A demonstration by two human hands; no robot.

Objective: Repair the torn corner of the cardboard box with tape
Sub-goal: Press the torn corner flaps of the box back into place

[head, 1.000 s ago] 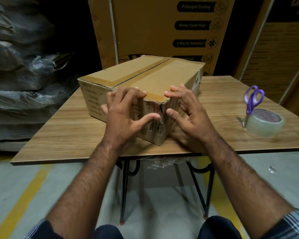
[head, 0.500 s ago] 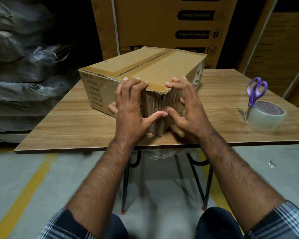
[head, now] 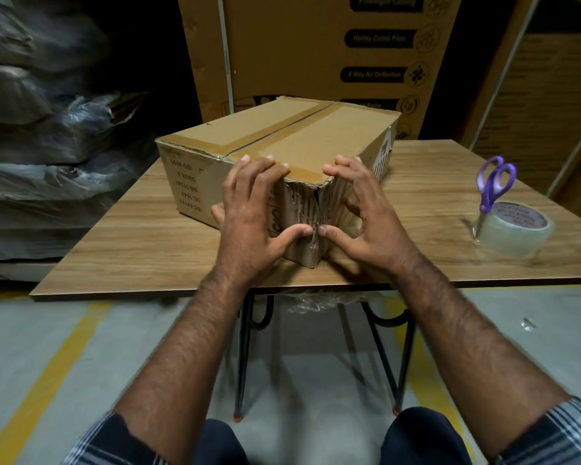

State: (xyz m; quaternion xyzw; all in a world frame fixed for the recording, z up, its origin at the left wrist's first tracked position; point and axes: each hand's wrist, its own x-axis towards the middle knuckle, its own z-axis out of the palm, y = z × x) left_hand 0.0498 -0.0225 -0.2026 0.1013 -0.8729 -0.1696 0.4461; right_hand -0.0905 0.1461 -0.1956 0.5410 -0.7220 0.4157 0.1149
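Observation:
A brown cardboard box [head: 282, 135] sits on the wooden table [head: 141, 253], its nearest vertical corner turned toward me. That torn corner [head: 311, 209] is ripped and crumpled along the edge, with a dark gap showing. My left hand [head: 252, 216] lies flat on the left face, fingers over the top rim and thumb pressed beside the tear. Mirroring it on the right face is my right hand [head: 366, 213], whose thumb nearly meets the left thumb low on the corner. A roll of clear tape [head: 517, 233] lies at the table's right.
Purple-handled scissors [head: 493, 182] stand with their blades inside the tape roll. Large printed cartons [head: 316, 45] rise behind the table. Plastic-wrapped bundles [head: 47, 135] are stacked to the left. The near table edge lies just in front of the box corner.
Both thumbs have slid down and together along the torn corner until they almost touch. The view has tilted slightly; the box, tape and scissors stay where they were.

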